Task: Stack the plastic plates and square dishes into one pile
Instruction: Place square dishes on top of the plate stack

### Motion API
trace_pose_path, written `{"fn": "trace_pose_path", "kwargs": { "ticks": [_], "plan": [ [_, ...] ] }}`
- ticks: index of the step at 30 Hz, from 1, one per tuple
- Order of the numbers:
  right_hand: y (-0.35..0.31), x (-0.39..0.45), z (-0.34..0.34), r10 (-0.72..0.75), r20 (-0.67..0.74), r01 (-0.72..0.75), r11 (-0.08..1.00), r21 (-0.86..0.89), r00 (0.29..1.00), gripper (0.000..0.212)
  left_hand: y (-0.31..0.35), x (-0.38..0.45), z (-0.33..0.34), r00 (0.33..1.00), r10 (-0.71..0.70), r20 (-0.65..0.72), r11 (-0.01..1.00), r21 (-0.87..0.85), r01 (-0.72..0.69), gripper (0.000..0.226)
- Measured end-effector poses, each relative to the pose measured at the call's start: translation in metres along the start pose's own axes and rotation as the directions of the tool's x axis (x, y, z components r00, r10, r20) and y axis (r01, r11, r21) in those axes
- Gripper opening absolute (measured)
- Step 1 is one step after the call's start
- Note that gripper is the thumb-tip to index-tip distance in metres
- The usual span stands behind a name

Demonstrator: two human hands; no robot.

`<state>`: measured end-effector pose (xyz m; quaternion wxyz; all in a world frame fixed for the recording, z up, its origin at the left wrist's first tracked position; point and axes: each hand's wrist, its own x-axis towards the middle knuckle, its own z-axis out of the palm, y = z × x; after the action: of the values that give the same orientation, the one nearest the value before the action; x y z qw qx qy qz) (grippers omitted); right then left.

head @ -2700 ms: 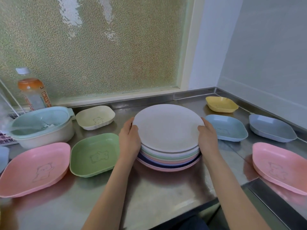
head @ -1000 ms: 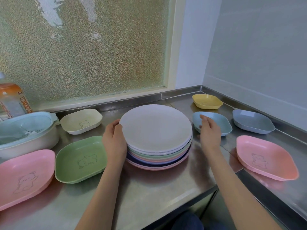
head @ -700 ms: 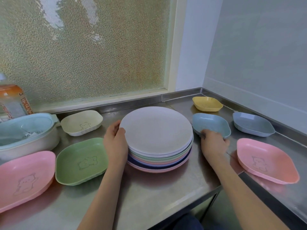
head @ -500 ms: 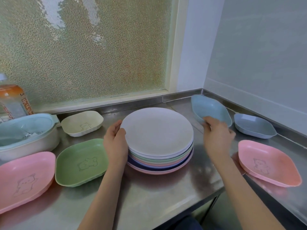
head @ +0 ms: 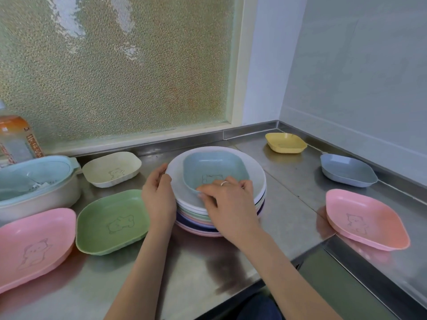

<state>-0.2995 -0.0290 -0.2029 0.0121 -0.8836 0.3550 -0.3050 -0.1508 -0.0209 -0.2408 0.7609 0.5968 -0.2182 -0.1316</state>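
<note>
Sitting upright atop round plates (head: 258,181): pale-blue bear-marked dish (head: 215,167).

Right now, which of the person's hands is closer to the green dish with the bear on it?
The left. The left hand rests on the plate stack's left edge, just beside the green dish. The right hand is across the stack's front, holding the light blue dish.

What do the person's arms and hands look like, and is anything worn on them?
Both forearms are bare, with no sleeves in view. The right hand wears a thin pale ring on one finger. The left hand shows no ring, watch or glove.
</note>
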Motion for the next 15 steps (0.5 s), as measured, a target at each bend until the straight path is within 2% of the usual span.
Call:
{"fn": "trace_pose_path", "kwargs": {
  "ticks": [5, 10, 12, 15],
  "plan": [
    [0.006, -0.001, 0.003, -0.031, 0.043, 0.03, 0.999, 0.04, 0.999, 0.031, 0.003, -0.004, 0.0, 0.999, 0.031, 0.019, 0.999, 0.016, -0.031, 0.036],
    [0.006, -0.002, 0.004, -0.062, 0.052, 0.059, 0.997, 0.051, 0.997, 0.031, 0.006, -0.01, 0.0, 0.983, 0.1, 0.153, 0.985, 0.127, -0.12, 0.044],
    [0.009, -0.005, 0.002, -0.036, -0.014, 0.037, 0.991, 0.131, 0.999, 0.029, 0.007, -0.011, 0.0, 0.979, 0.1, 0.177, 0.982, 0.142, -0.126, 0.045],
    [0.022, -0.018, -0.003, 0.086, -0.235, -0.032, 0.974, 0.225, 0.968, 0.029, 0.005, -0.011, 0.0, 0.979, 0.092, 0.181, 0.984, 0.136, -0.117, 0.043]
  ]
}}
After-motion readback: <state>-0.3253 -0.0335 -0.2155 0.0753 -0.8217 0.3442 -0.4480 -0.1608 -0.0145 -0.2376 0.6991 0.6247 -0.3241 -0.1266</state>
